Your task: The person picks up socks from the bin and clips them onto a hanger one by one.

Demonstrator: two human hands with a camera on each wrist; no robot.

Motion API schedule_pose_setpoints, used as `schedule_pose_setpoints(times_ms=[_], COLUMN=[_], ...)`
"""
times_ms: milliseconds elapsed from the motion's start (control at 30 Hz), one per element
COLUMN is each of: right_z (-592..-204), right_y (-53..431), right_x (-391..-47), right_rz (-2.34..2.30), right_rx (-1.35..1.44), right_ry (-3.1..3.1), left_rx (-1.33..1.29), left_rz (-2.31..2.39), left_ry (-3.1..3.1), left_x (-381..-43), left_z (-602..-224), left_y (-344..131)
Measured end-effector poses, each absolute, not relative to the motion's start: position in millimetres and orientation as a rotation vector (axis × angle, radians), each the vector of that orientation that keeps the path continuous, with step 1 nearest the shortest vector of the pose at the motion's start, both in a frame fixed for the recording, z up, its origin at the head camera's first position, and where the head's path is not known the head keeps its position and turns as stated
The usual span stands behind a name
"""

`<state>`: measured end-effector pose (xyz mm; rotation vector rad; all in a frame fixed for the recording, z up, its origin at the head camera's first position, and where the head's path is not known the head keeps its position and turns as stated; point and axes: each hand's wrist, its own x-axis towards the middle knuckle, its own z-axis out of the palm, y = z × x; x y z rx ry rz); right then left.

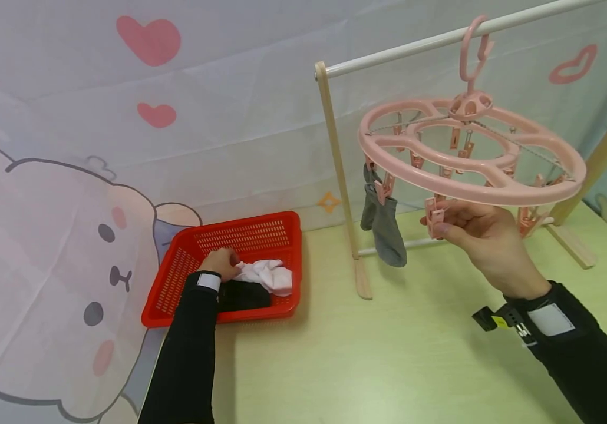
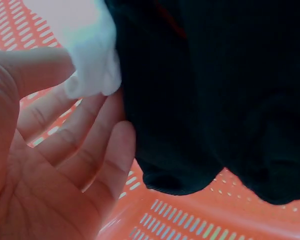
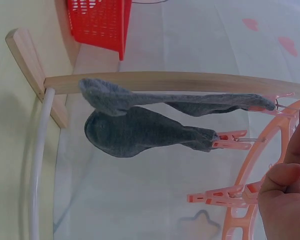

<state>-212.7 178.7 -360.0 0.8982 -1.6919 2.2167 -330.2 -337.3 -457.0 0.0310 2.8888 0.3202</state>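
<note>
My left hand (image 1: 221, 263) reaches into the red basket (image 1: 297, 259) and pinches the edge of a white cloth (image 1: 271, 275). In the left wrist view, the white cloth (image 2: 92, 55) lies between thumb and fingers, beside black fabric (image 2: 190, 115) with two rounded ends. My right hand (image 1: 486, 238) pinches a pink clothespin (image 1: 434, 218) under the rim of the round pink hanger (image 1: 415, 175). To its left, two grey socks (image 1: 386, 227) dangle from other clothespins; in the right wrist view both socks (image 3: 140, 131) show at full length.
By its hook (image 1: 465, 56), the hanger is hung on a white rod (image 1: 399, 56) with wooden legs (image 1: 335, 147). A lower white bar (image 1: 415, 242) runs near the pale green table (image 1: 362, 365). Behind stands a printed cloth backdrop (image 1: 240, 118).
</note>
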Motion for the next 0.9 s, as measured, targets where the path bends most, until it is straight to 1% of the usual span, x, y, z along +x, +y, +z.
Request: schedule_pose_setpoints(times_ms=[300, 533, 900], right_z=[-359.8, -360.1, -359.4], right_y=[179.0, 180.1, 181.7], right_x=[-211.8, -212.3, -212.3], right_rz=[2.228, 2.219, 2.195], right_rx=[0.895, 0.903, 0.902], right_ry=[-1.708, -1.705, -1.701], left_rx=[0.025, 0.166, 0.304], left_rz=[0.349, 0.429, 0.564], left_ry=[2.866, 2.969, 3.171], left_x=[-331.2, -335.2, -323.3], left_z=[-455.7, -455.0, -430.2], left_y=[-336.6, -337.5, -322.1])
